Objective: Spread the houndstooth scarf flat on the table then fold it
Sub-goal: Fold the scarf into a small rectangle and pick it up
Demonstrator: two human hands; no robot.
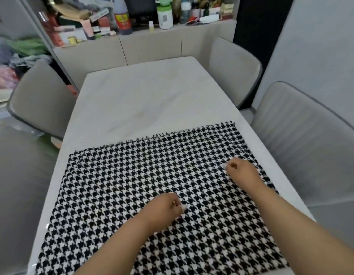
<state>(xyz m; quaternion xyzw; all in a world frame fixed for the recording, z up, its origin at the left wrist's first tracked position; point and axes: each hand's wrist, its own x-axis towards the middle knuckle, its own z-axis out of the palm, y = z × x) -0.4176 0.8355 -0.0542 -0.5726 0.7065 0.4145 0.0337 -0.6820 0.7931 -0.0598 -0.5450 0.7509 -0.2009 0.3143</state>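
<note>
Head view:
Scarf: the black-and-white houndstooth scarf (132, 185) lies spread flat over the near half of the pale surface (144, 100), frayed edge at the far side.
Left hand (164, 209): rests on the scarf near its middle, fingers curled; whether it pinches cloth, cannot tell.
Right hand (241, 171): on the scarf by its right edge, fingers curled; grip unclear.
Chairs: grey chairs (234, 66) stand around the surface.

Home dining room; table (144, 100), chairs (234, 66); cluttered sideboard (152, 44)

Black-and-white houndstooth scarf (120, 187) lies flat on the table's near half; far edge frayed.
</note>
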